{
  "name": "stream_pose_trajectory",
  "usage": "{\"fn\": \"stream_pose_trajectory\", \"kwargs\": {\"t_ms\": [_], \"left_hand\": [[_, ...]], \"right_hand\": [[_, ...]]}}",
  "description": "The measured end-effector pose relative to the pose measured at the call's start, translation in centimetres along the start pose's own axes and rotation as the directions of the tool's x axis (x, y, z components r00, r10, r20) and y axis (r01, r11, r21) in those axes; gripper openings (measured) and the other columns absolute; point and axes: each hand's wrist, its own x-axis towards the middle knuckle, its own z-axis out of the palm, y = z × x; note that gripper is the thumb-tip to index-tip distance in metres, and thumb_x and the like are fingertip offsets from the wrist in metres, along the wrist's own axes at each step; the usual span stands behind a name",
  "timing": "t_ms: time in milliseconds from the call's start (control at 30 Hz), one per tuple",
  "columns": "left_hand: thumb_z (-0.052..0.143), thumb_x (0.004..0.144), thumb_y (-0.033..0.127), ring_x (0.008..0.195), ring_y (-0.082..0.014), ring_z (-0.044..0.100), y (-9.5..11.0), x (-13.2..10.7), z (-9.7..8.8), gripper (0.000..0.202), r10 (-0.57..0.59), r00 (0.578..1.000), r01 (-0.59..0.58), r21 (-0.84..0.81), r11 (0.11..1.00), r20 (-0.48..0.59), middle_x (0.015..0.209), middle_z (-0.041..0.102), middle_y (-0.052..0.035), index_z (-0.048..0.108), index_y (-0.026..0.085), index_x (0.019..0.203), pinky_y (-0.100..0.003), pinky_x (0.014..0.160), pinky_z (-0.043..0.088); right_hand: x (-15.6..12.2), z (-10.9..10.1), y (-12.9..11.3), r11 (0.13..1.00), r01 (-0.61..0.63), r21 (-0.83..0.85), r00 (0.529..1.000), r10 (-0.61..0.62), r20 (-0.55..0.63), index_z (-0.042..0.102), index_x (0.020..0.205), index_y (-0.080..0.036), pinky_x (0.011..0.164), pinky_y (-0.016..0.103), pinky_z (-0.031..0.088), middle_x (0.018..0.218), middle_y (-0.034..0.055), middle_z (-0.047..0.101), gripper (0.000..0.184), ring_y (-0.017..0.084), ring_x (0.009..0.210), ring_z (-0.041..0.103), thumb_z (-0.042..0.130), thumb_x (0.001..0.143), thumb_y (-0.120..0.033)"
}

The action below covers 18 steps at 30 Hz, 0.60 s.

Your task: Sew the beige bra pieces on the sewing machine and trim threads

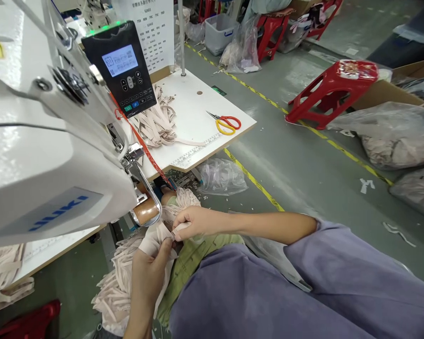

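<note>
Pale beige fabric is pinched between the fingertips of my left hand and my right hand, which meet just below the needle area of a white sewing machine. Whether the fabric is a whole garment or one part, I cannot tell. Beige lace fabric lies just beyond my right hand. A heap of beige fabric pieces hangs beside my left forearm. Green cloth covers my lap under my hands.
Red-and-yellow-handled scissors and a pile of beige straps lie on the white tabletop. A control panel stands on the machine. On the floor are a red stool and plastic bags.
</note>
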Motion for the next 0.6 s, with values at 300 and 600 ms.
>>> {"fn": "stream_pose_trajectory", "kwargs": {"t_ms": [300,600], "left_hand": [[0.074,0.078,0.041,0.074,-0.0178,0.069,0.6,0.4,1.7,0.029,-0.086,0.982,0.033,-0.297,0.954,-0.166,0.079,0.076,-0.0047,0.073,0.014,0.088,-0.024,0.065,0.054],[0.079,0.065,0.059,0.105,-0.0274,0.069,-3.2,-1.0,2.0,0.063,-0.136,0.923,-0.191,-0.735,0.650,-0.360,0.114,0.074,-0.0064,0.069,0.025,0.118,-0.038,0.091,0.056]], "right_hand": [[-0.2,1.3,-0.7,0.931,0.176,-0.319,0.940,-0.255,-0.226,0.073,0.090,-0.016,0.068,0.022,0.039,0.082,0.0009,0.067,0.021,0.013,0.077,0.057,0.065,0.084,-0.034],[0.2,-0.5,-4.4,0.990,0.136,0.042,0.990,-0.134,-0.041,0.071,0.091,-0.014,0.058,0.021,0.040,0.073,-0.0014,0.065,0.022,0.010,0.061,0.054,0.068,0.078,-0.032]]}}
